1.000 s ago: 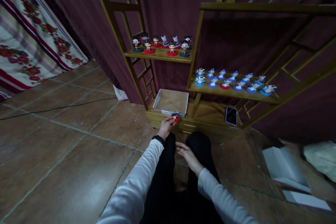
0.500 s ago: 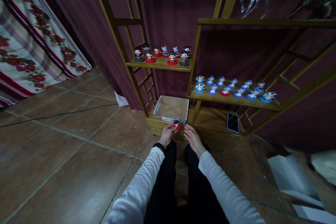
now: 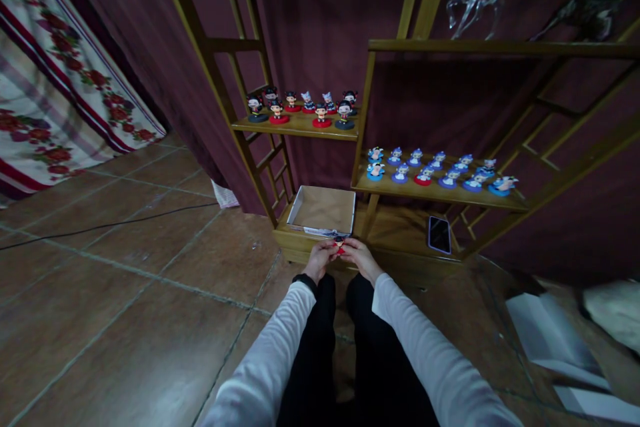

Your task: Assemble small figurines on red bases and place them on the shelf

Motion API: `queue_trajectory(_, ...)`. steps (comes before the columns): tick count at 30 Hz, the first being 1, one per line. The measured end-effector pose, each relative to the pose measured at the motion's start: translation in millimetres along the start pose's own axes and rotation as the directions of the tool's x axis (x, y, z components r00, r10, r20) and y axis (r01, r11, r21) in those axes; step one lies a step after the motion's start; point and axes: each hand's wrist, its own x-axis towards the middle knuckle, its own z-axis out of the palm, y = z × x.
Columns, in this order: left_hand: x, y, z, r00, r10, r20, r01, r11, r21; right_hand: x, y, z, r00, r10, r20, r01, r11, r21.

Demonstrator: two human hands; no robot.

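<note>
Raised from the lap, right hand [image 3: 361,257] now meets left hand [image 3: 320,257] on the red-based figurine [image 3: 340,246]. Both hands pinch it, steadying the small piece, just before the open cardboard box [image 3: 325,208] on the bottom shelf [image 3: 400,227].

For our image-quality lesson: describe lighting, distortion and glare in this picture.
Head view: dim overall; shelf posts lean outward at the edges; soft sheen on the floor tiles; the red figure held by left hand and right hand lacks detail.
</note>
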Motion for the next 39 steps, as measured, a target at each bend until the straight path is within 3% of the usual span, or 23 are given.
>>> queue_trajectory(9,5.7,-9.7,3.6,0.997,0.008,-0.082,-0.01,1.0,-0.019,9.8,13.0,1.0,0.995,-0.041,-0.089,0.043,0.999,0.024)
queue_trajectory(15,2.4,-8.0,6.0,0.998,0.021,-0.055,-0.023,0.999,-0.043,11.5,15.9,-0.8,0.998,0.0,-0.063,0.003,0.998,0.062)
queue_trajectory(23,3.7,-9.0,2.4,0.999,0.021,-0.039,-0.022,0.999,-0.035,14.3,23.4,1.9,0.991,-0.065,-0.117,0.075,0.994,0.084)
queue_trajectory(39,4.2,-21.8,9.1,0.98,0.177,-0.092,-0.179,0.984,-0.009,10.9,26.2,9.8,0.977,-0.128,-0.172,0.152,0.979,0.133)
